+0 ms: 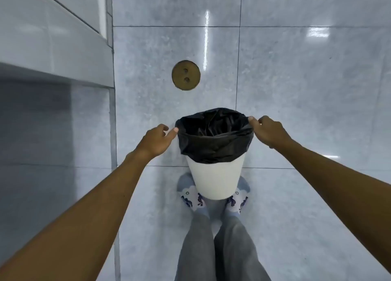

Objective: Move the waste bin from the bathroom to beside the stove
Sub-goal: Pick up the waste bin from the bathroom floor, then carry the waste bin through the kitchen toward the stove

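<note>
Both hands pinch the bin's (215, 175) bag-lined rim, left hand (155, 140) on the left, right hand (269, 130) on the right, above the feet (191, 194).

No legible text, labels, brand marks, numbers or signs anywhere in view. Socks (193, 198) carry a blue-and-white pattern, figures only, no lettering.
</note>
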A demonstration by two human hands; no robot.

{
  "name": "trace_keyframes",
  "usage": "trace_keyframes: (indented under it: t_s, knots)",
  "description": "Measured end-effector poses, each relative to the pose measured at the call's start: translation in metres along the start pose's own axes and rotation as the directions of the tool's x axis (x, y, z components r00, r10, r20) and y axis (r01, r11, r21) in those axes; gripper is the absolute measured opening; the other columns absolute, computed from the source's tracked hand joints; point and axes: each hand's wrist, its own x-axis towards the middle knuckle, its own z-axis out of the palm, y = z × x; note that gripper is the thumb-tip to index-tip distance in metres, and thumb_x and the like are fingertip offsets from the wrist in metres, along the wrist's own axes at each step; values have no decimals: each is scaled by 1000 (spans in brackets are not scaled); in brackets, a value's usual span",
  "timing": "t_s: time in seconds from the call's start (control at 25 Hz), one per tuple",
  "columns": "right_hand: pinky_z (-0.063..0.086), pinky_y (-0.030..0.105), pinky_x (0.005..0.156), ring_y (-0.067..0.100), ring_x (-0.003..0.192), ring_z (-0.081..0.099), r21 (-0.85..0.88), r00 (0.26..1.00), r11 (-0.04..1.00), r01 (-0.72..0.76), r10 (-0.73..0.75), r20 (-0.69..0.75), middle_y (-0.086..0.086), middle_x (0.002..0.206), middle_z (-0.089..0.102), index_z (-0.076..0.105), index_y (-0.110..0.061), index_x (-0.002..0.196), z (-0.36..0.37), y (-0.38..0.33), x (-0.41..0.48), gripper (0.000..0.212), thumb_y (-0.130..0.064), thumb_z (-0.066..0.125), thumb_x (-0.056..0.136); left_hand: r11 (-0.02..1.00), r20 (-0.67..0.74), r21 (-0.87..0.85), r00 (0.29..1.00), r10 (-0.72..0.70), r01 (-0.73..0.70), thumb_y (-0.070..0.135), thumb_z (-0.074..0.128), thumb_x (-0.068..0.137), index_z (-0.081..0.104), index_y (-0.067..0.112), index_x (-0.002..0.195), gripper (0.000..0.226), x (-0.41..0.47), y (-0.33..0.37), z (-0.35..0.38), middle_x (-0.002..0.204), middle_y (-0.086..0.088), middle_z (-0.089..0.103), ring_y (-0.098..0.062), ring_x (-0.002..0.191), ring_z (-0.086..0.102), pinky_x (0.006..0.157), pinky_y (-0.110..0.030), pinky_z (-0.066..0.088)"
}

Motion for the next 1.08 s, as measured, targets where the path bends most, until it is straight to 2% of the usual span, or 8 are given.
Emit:
trace_keyframes:
  t_s: [0.16, 0.28, 0.36, 0.48, 0.6, 0.68, 0.76, 1.08]
  knots:
    - [59, 38, 59, 31, 79, 66, 182, 987, 971, -157, 146, 72, 12, 93, 62, 58, -6, 99, 23, -4, 45, 52, -56, 49, 89, 992, 9, -77, 995, -95, 95, 68, 38, 90, 57, 5, 123, 73, 53, -3, 20, 120, -13, 64, -33, 105, 65, 87, -41, 53]
    - [50, 27, 43, 27, 60, 56, 289, 968, 928, -236, 199, 150, 12, 86, 57, 56, -5, 83, 32, -10, 60, 13, -17, 54, 88, 940, 62, -289, 983, -171, 181, 31, 53, 96, 59, 1, 84, 32, 74, 0, 36, 78, -11, 57, -25, 67, 59, 62, -35, 57]
    - [45, 21, 34, 26, 55, 51, 275, 973, 935, -225, 201, 112, 14, 85, 54, 51, -3, 75, 31, -10, 55, 12, -4, 46, 87, 919, 69, -337, 979, -192, 204, 5, 52, 90, 54, 3, 71, 19, 68, 6, 40, 69, -10, 51, -23, 61, 52, 49, -28, 50]
    - [47, 25, 33, 27, 55, 55, 261, 987, 952, -162, 161, 26, 17, 84, 55, 51, -2, 75, 17, -10, 19, 13, -2, 46, 87, 914, 29, -377, 988, -154, 153, 1, 54, 84, 61, 2, 87, 8, 34, 14, 29, 79, -14, 62, -27, 67, 60, 45, -28, 52]
    - [60, 45, 53, 40, 73, 67, 262, 993, 962, -74, 96, -74, 23, 95, 61, 57, -1, 95, -14, -18, -39, 20, -7, 45, 81, 920, -1, -386, 997, -71, 65, 8, 60, 81, 57, 12, 125, 44, -23, 24, -3, 100, -18, 68, -33, 81, 70, 58, -39, 62]
    - [61, 52, 63, 43, 78, 66, 276, 991, 961, -18, 54, -122, 23, 97, 61, 56, -5, 97, -40, -33, -75, 24, -8, 43, 78, 932, -26, -362, 1000, -4, -6, 9, 62, 80, 50, 18, 134, 56, -59, 38, -34, 101, -16, 67, -31, 82, 69, 55, -35, 60]
    - [60, 52, 66, 41, 78, 65, 283, 987, 958, 36, 9, -158, 21, 96, 61, 56, -7, 96, -83, -60, -120, 23, -7, 42, 78, 937, -68, -346, 998, 16, -39, 7, 63, 80, 51, 15, 131, 53, -100, 64, -81, 96, -14, 66, -25, 78, 66, 53, -27, 53]
    - [57, 38, 52, 36, 77, 64, 294, 939, 925, 239, -143, -314, 14, 96, 63, 60, -13, 102, -302, -172, -295, 20, -16, 46, 87, 921, -212, -328, 966, 146, -211, 9, 58, 71, 46, 8, 110, 42, -290, 227, -273, 98, -9, 58, -17, 77, 56, 61, -30, 45]
